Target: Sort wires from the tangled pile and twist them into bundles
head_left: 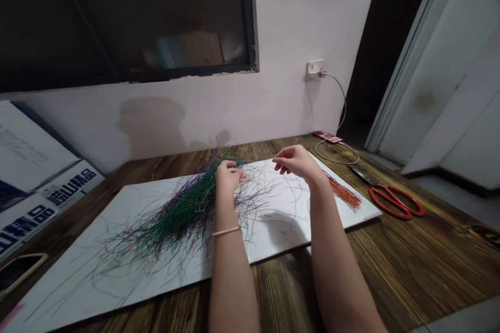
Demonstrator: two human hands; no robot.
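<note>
A large tangled heap of thin green, purple and dark strands [183,208] lies across a white board [117,276]. My left hand [230,177] is at the right side of the heap, its fingers curled with the tips close together; anything between them is too small to make out. Over the right part of the board, my right hand [291,160] has thumb and fingertips pinched, and what they may hold is too fine to see. Loose strands spread on the board between the hands. Beyond my right wrist is a small bundle of orange and red strands [344,192].
Red-handled scissors [396,200] lie on the wooden table [437,260] right of the board. Behind them are a red and white device [328,137] and its cable. Boxes [35,156] and a phone [17,270] are at the left. A wall stands behind.
</note>
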